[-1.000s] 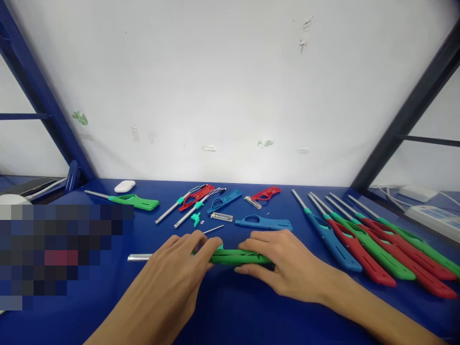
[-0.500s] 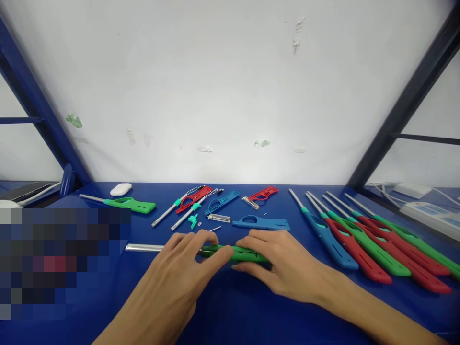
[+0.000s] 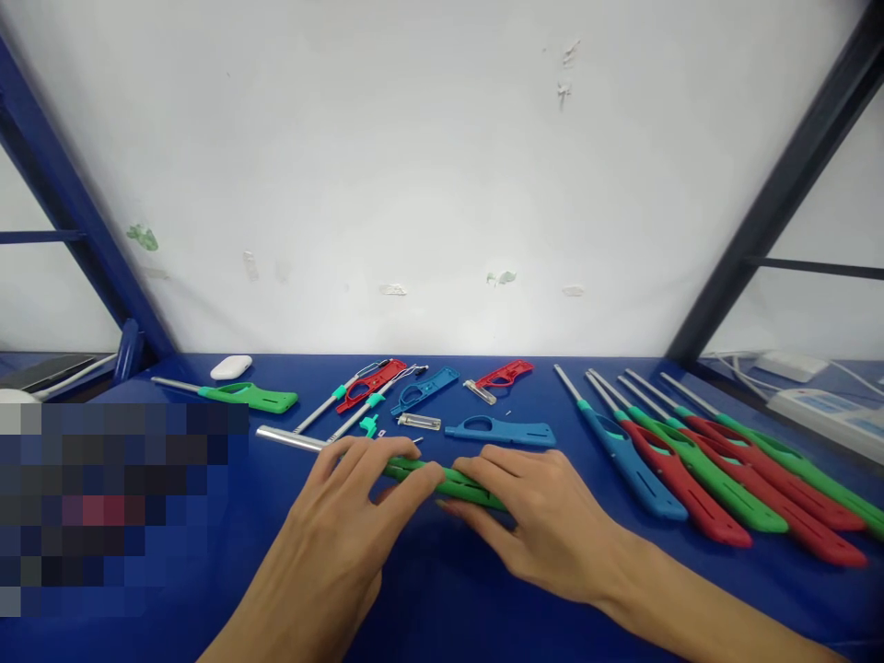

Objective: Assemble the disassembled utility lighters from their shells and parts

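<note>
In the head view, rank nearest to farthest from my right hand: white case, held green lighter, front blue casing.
1. Held green lighter, in the right hand.
2. Front blue casing, just beyond that hand.
3. White case, far left.

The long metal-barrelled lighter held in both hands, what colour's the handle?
Green plastic handle, shown best in the head view.

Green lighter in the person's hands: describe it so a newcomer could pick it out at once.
Start at the blue table below the white wall. On it, the left hand and right hand hold a green lighter, its silver tube pointing left and slightly away. Another green lighter lies far left and more in the row of lighters at right, but only this one is held.
</note>
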A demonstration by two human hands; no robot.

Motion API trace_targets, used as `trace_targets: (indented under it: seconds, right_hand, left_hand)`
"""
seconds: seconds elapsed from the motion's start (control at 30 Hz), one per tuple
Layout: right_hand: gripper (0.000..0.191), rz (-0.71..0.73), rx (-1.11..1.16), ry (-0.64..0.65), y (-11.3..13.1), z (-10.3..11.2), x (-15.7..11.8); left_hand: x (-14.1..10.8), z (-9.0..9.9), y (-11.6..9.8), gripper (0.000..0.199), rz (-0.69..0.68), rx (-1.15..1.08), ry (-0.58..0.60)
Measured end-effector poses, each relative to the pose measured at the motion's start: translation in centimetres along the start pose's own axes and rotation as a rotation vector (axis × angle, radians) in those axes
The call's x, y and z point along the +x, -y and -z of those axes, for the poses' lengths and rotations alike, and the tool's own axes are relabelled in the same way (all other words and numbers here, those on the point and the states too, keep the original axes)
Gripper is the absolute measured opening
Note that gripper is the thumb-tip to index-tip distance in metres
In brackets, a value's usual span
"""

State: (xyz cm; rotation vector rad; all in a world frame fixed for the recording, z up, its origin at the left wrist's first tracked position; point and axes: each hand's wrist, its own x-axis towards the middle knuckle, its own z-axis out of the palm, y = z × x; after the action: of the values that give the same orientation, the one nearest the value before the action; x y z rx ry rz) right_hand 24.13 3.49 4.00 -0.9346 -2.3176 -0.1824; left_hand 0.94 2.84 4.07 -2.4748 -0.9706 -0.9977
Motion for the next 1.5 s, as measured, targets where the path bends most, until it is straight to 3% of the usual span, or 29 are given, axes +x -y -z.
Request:
trace_targets:
  seconds: [0.13,0.67,0.9,1.17,1.33,1.5]
  right_hand:
    - [0.03,-0.004,-0.028,-0.026,0.4,-0.1,-0.1]
    - [0.036,0.084,-0.166,-0.122,0.8,-0.1,-0.1]
    - [0.031,0.132,-0.204,-0.139,0.9,0.1,-0.1]
    - [0.03,0.155,-0.228,-0.155,0.9,0.1,0.0]
    - [0.029,0.162,-0.213,-0.165,0.9,0.1,0.0]
    - [0.03,0.161,-0.206,-0.149,0.9,0.2,0.0]
  left_hand:
    - [0.1,0.0,-0.5,0.033,-0.029,-0.069,-0.064]
    - [-0.5,-0.5,-0.7,0.046,-0.06,-0.075,-0.092]
    - [-1.1,-1.1,-0.7,0.023,0.059,-0.048,-0.019]
    - [-0.5,0.0,-0.8,0.03,0.007,0.0,0.031]
    - [0.0,0.6,-0.6,0.021,-0.001,-0.014,-0.009]
    - [0.1,0.6,-0.3,0.027,-0.009,0.022,-0.041]
